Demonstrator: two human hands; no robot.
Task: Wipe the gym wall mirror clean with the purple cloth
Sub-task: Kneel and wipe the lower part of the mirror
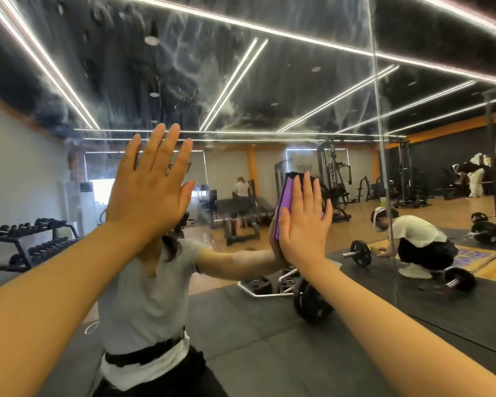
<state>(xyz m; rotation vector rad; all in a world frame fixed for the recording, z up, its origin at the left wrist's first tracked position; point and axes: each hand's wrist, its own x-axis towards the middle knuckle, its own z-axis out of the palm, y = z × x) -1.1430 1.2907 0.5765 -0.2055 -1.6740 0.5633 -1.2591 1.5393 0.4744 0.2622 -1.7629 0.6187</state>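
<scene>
Glossy glass mirror [241, 90] streaked with cloudy smears across the upper frame, soft matt purple cloth [284, 202] right of centre, reflected matt rubber floor [241, 325] at bottom.

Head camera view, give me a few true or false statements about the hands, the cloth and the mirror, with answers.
1. The right hand presses the purple cloth flat against the mirror. True.
2. The left hand holds a spray bottle. False: it holds nothing, with its fingers straight.
3. The upper part of the mirror shows streaks and smears. True.
4. The cloth is bunched in a fist. False: it lies flat under straight fingers.
5. A dumbbell rack appears at the left. True.
</scene>
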